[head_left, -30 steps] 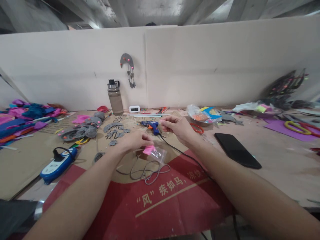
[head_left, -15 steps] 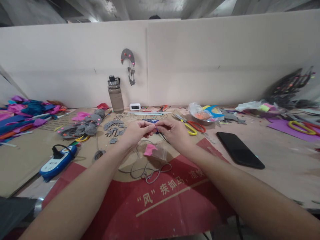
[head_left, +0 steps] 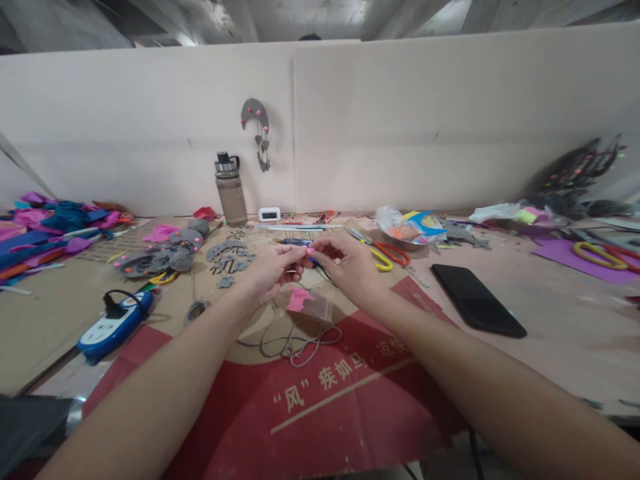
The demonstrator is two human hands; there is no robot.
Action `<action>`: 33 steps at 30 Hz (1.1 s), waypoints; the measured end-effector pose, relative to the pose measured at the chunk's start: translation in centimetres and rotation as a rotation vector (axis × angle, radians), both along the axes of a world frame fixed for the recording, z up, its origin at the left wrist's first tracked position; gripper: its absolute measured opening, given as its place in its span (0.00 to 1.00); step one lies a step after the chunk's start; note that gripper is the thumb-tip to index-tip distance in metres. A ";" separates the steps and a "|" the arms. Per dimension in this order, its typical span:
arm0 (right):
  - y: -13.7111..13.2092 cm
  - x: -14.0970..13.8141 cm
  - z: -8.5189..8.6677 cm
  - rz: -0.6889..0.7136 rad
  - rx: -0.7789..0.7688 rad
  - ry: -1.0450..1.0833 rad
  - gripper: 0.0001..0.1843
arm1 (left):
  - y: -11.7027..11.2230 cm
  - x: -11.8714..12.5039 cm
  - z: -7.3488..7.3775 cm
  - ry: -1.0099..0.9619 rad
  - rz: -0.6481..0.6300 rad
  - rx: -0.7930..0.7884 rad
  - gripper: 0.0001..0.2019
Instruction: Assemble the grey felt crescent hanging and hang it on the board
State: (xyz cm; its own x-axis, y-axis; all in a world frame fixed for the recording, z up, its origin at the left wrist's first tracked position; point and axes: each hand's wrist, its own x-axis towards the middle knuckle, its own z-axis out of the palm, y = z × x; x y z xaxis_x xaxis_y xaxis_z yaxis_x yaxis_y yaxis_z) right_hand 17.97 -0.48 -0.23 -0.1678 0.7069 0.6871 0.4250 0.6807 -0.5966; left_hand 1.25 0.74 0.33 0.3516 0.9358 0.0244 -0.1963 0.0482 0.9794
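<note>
Over a cardboard-covered table (head_left: 550,333), closed at 12 o'clock by a white partition (head_left: 425,127), the left hand (head_left: 270,270) and right hand (head_left: 350,267) are held together, fingertips pinching a small pink piece (head_left: 310,251). A clear bag (head_left: 313,305) is seen at 6 o'clock of them, a black phone (head_left: 477,300) at 3 o'clock, a blue power strip (head_left: 113,325) at 8 o'clock.

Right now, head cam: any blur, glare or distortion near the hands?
Head view: fisheye bends the wall top and stretches both forearms toward the lower corners; light is soft and even, no hard shadows, only a dull sheen on the phone; left hand and right hand are fairly sharp, but whatever sits between their fingertips is too small to resolve.
</note>
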 end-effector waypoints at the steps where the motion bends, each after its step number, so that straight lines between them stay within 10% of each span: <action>1: 0.0 0.1 0.0 -0.008 0.002 -0.005 0.07 | 0.0 0.0 0.0 0.005 -0.005 0.008 0.13; 33: 0.0 0.0 -0.3 0.040 0.166 -0.167 0.05 | -0.6 0.3 0.6 0.104 0.000 -0.014 0.06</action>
